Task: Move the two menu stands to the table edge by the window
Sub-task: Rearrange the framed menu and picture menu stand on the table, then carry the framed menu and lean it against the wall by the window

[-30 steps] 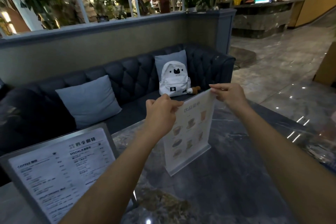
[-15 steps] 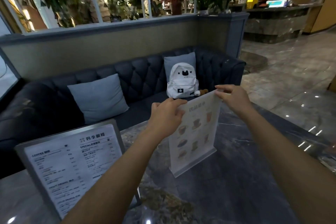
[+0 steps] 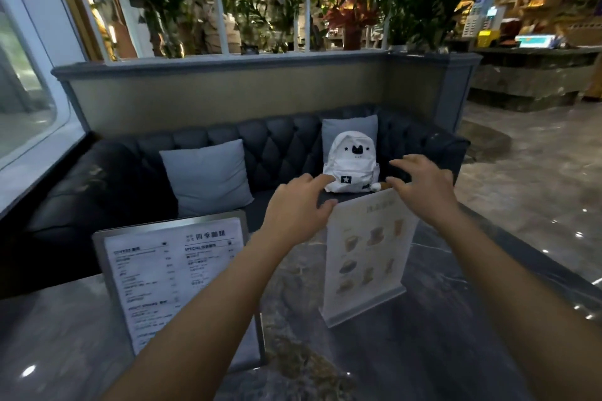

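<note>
A clear acrylic menu stand [image 3: 368, 257] with pictures of drinks and cakes stands upright on the dark marble table [image 3: 439, 352], right of centre. My left hand [image 3: 294, 216] hovers at its top left corner with fingers spread, the thumb close to the edge. My right hand [image 3: 420, 187] is just above its top right corner, fingers apart, holding nothing. A larger metal-framed menu stand [image 3: 176, 273] with printed text stands at the near left of the table, partly hidden by my left forearm.
Behind the table runs a dark tufted sofa [image 3: 277, 153] with two grey cushions and a white backpack [image 3: 351, 166]. A window [image 3: 22, 101] is at the far left. Tiled floor [image 3: 537, 179] opens to the right, with a counter beyond.
Both hands held the top corners of the picture menu stand earlier; now they have let go and lifted slightly with fingers spread. The view has swung left, showing the window.
</note>
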